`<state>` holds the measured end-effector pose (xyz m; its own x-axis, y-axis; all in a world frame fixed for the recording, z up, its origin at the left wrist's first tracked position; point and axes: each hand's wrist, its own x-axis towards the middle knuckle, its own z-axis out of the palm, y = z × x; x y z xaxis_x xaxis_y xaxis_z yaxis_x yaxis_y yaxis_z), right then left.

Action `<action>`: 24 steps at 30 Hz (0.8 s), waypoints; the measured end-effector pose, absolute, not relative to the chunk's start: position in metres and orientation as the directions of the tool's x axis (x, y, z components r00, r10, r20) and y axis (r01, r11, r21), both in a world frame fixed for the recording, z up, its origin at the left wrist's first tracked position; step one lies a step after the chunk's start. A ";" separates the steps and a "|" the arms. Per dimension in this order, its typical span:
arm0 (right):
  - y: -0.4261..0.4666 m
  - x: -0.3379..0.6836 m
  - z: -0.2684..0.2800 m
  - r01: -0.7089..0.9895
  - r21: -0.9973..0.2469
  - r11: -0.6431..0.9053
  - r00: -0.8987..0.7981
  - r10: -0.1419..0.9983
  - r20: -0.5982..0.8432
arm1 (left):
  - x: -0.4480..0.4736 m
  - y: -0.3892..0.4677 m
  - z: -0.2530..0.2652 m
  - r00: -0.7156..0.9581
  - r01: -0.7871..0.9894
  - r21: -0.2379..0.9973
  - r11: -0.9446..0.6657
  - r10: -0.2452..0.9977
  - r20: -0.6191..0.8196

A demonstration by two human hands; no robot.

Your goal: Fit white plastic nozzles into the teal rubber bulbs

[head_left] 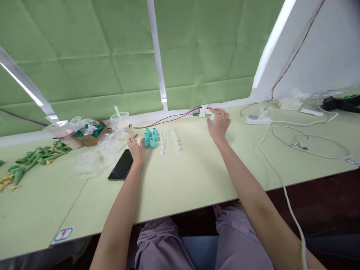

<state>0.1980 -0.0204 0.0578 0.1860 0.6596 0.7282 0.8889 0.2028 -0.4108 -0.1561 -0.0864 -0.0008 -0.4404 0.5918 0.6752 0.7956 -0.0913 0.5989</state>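
Observation:
My left hand [136, 150] rests on the table between a black phone [121, 165] and a cluster of small teal vase-shaped pieces [152, 142]. Its fingers are apart and it appears to hold nothing. To the right of that cluster lie two rows of small white plastic parts, the near row [162, 143] and a second, more see-through row [176, 139]. Farther right, near the wall, my right hand [219, 125] is closed on a small teal-and-white piece [212, 118]. Its fingers partly hide that piece.
Left stand a drink cup with a straw [122, 123], a clear plastic bag [95, 159], a cardboard box [94, 139] and green horn-shaped parts [36, 157]. A small white box [203, 111] with wires sits by the wall. Right are a power strip [258, 119] and white cables [281, 176].

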 end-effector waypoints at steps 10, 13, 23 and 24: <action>-0.007 0.264 0.069 0.903 -0.407 0.140 0.080 0.875 0.478 | -0.131 -0.101 0.015 -0.206 0.903 0.377 -0.206 0.562 0.801; -0.019 0.229 0.083 0.749 -0.517 0.415 -0.030 0.800 0.599 | -0.117 -0.108 0.022 -0.158 0.928 0.309 -0.206 0.534 0.831; -0.064 0.094 0.068 0.130 -0.669 0.732 -0.389 0.658 0.645 | -0.079 -0.114 0.028 0.219 0.923 0.042 -0.383 0.610 0.762; -0.063 0.093 0.061 0.132 -0.672 0.729 -0.376 0.664 0.646 | -0.080 -0.113 0.027 0.225 0.921 0.041 -0.387 0.616 0.755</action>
<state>0.0929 -0.0628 0.0607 -0.3758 0.6640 0.6464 0.1323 0.7288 -0.6718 -0.0800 -0.1129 0.0273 0.2254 0.6156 0.7551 0.9210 -0.3874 0.0409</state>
